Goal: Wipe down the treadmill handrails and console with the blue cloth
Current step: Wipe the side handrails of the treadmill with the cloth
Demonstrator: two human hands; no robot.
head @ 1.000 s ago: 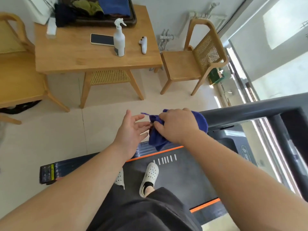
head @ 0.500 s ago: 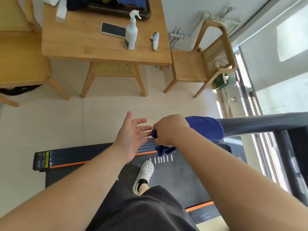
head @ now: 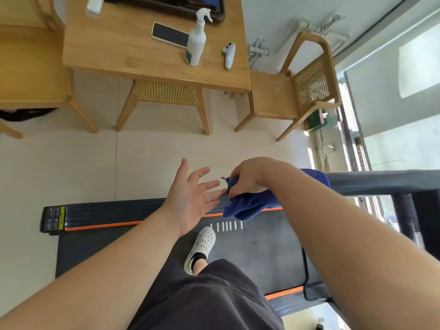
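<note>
My right hand (head: 250, 177) is closed around the blue cloth (head: 247, 206), which is bunched over the left end of the dark grey treadmill handrail (head: 381, 184) and hangs below my fist. Another fold of the cloth shows behind my right forearm, lying on the rail. My left hand (head: 192, 196) hovers just left of the cloth with palm up and fingers spread; its fingertips almost touch the cloth. The treadmill belt (head: 257, 248) lies below, and I stand on it in a white shoe (head: 202, 246). The console is not visible.
A wooden table (head: 114, 46) stands ahead with a white spray bottle (head: 196, 41), a phone (head: 170, 35) and a white controller (head: 229, 54). A wooden chair (head: 297, 91) sits to its right, and a glass door (head: 392, 115) lies at far right. The handrail's upright post (head: 407, 217) is at right.
The view has tilted and shifted, so the table sits higher in the frame. My right hand stays gripped on the cloth at the rail's end; my left hand has opened wider beside it.
</note>
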